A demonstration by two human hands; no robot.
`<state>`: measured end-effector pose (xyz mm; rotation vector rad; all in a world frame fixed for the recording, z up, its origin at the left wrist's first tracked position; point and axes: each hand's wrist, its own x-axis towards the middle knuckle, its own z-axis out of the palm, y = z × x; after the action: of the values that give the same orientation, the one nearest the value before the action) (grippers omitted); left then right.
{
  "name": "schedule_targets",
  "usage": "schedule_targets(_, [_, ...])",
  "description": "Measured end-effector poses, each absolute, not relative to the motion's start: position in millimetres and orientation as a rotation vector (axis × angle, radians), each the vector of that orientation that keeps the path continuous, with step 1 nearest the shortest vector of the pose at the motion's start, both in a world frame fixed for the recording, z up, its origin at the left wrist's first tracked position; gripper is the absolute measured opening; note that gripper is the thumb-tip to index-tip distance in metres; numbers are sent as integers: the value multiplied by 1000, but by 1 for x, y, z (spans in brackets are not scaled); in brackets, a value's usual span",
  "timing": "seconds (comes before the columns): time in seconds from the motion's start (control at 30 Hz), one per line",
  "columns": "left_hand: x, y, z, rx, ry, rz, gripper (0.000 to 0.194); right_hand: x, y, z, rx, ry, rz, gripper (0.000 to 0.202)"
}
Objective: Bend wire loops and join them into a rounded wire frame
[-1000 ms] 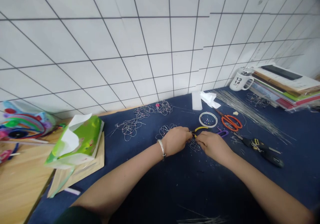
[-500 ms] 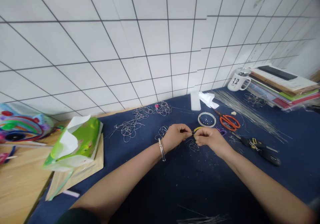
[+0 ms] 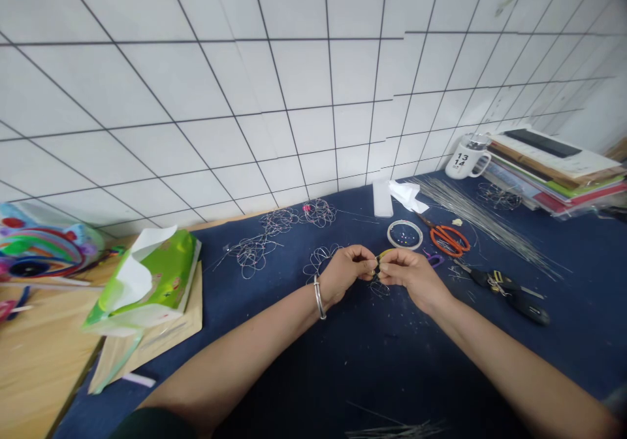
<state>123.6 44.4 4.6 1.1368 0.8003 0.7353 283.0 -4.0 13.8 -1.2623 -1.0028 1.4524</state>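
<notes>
Thumb and fingers pinched, my left hand [image 3: 347, 272] and my right hand [image 3: 414, 274] meet almost tip to tip above the dark blue cloth [image 3: 313, 373]. Between the fingertips is thin wire, mostly hidden by the fingers. A small tangle of looped wire [image 3: 380, 289] shows just below them. My left wrist wears a silver bangle [image 3: 319, 297]. Beside the left hand lies a coil of looped wire [image 3: 321, 256]. Just behind the fingertips is a yellow handle [image 3: 388, 253], partly covered by my right hand.
A white ring dish [image 3: 404, 246] holds tiny beads. Orange-handled scissors [image 3: 449, 240], pliers with black grips [image 3: 509, 289] and a bundle of straight wires [image 3: 475, 213] lie right. More wire coils [image 3: 251, 254], tissues [image 3: 147, 282], a mug [image 3: 465, 158] and stacked papers [image 3: 558, 164] surround the area.
My fingertips have come closer together. The left hand has shifted slightly right and down, the right hand slightly left. Both still pinch; the things on the cloth have stayed put.
</notes>
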Motion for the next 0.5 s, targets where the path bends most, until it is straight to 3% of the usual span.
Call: schedule_targets(0.5, [128,40,-2,1142,806,792,16,282,-3,6,-1245,-987,1443,17])
